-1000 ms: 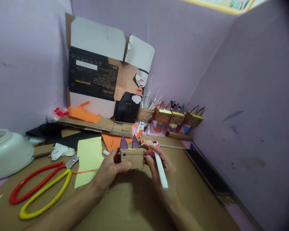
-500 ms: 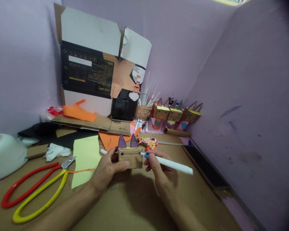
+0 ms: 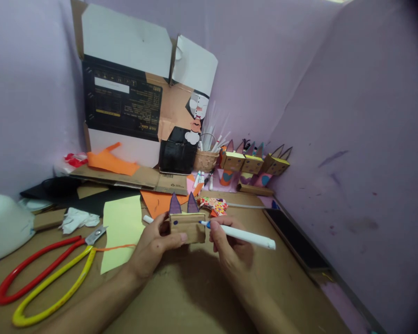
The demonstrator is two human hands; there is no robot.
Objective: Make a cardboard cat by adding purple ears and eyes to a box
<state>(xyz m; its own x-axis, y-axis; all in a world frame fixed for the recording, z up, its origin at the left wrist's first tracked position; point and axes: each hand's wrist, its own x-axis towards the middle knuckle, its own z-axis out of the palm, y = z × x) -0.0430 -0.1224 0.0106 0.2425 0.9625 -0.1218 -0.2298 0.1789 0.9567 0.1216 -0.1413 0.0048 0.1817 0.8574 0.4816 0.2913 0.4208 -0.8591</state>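
Observation:
My left hand (image 3: 155, 243) grips a small cardboard box (image 3: 191, 232) by its left side, thumb across the front. Two purple pointed ears stand on the box's top, and one dark blue dot marks the left of its front. Between the fingers of my right hand (image 3: 231, 246) is a white marker (image 3: 249, 236) with a blue tip. That tip meets, or nearly meets, the right part of the box's front. The marker's white cap (image 3: 148, 219) lies just behind my left hand. Beyond the box is a piece of colourful patterned material (image 3: 213, 205).
Large scissors (image 3: 54, 273) with red and yellow handles lie left, beside yellow paper (image 3: 120, 236). A white bowl-like vessel (image 3: 7, 227) is at far left. Three eared cardboard figures (image 3: 253, 164) and a basket (image 3: 206, 161) stand behind. A dark flat device (image 3: 296, 241) lies right.
The marker tip has shifted slightly left over the box's front. My left hand keeps its hold on the box. The whole view has moved a little.

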